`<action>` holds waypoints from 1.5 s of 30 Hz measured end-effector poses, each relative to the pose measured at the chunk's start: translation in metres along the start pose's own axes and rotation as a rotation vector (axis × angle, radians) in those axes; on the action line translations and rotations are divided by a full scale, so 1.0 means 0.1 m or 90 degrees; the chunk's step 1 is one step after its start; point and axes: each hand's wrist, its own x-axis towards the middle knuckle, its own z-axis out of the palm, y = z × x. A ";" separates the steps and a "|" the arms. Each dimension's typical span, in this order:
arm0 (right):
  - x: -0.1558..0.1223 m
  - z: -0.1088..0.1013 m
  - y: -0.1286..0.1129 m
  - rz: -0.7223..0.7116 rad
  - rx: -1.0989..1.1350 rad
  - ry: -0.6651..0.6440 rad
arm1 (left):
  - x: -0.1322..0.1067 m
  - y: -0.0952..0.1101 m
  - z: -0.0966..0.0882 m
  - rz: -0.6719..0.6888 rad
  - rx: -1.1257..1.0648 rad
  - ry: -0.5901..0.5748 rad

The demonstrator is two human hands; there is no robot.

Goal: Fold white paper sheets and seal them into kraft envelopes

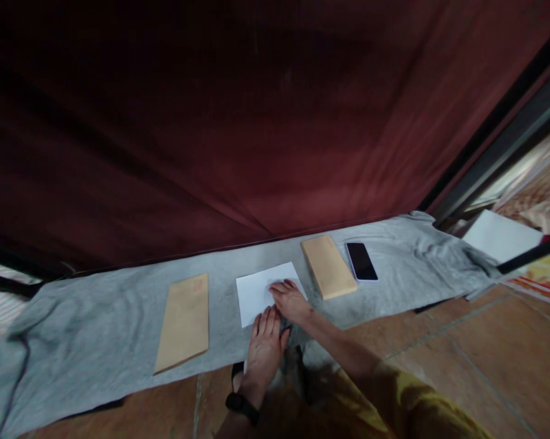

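Observation:
A white sheet of paper [257, 289] lies on the grey cloth in front of me, its near right part covered by my hands. My left hand [264, 344] rests at the near edge of the sheet with its fingers stretched out flat. Over the right part of the paper lies my right hand [289, 300], fingers extended and pressing down on it. To the left is a brown envelope [186, 320] with a small reddish mark near its top corner. A thick stack of brown envelopes [330, 266] sits just right of the paper.
A smartphone [361, 262] with a dark screen lies right of the stack. Grey cloth [105, 329] covers the long narrow surface. A dark red curtain [275, 152] hangs behind it. Tiled floor [467, 353] shows in front, and a white box [501, 235] stands at far right.

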 end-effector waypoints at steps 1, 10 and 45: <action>0.05 0.00 0.00 0.006 -0.003 -0.001 | 0.00 0.00 0.00 0.001 0.004 0.000; 0.41 0.11 0.13 0.040 -0.028 0.023 | 0.06 0.02 -0.02 -0.014 0.000 0.006; 0.78 0.06 0.51 0.102 0.078 -0.008 | 0.33 -0.03 0.05 -0.105 -0.030 -0.046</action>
